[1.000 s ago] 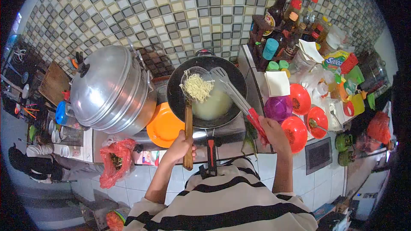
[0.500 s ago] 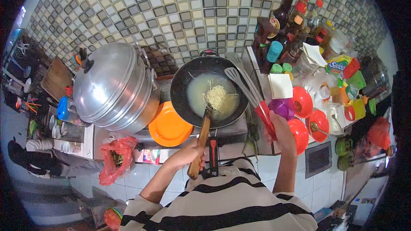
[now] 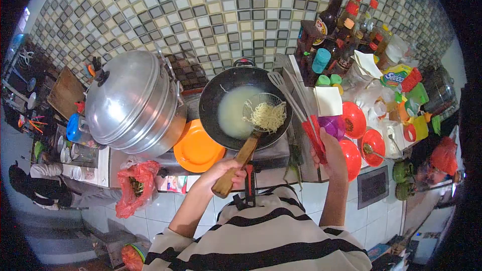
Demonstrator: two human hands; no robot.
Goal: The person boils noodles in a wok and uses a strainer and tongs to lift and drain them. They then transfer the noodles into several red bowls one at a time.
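My left hand (image 3: 224, 174) is wrapped round the wooden handle of a wire strainer (image 3: 248, 148). Its mesh end holds a clump of pale noodles (image 3: 268, 117) at the right side of a black wok (image 3: 213, 128). Cloudy liquid (image 3: 234, 112) fills the bottom of the wok. My right hand (image 3: 330, 151) grips the red handles of metal tongs (image 3: 315, 137), whose slotted tips point up and left near the wok's right rim. Beside that hand are red bowls (image 3: 349, 159) and a purple bowl (image 3: 331, 126).
A large silver steamer pot (image 3: 133, 103) stands left of the wok, with an orange plate (image 3: 199, 146) between them. A red plastic bag (image 3: 134, 185) lies at the counter's front left. Sauce bottles (image 3: 331, 12), papers (image 3: 328, 101) and packets (image 3: 396, 78) crowd the right side.
The strainer with the noodles has moved right and up out of the liquid. My left hand has shifted slightly, tilting the handle more. The tongs have changed little.
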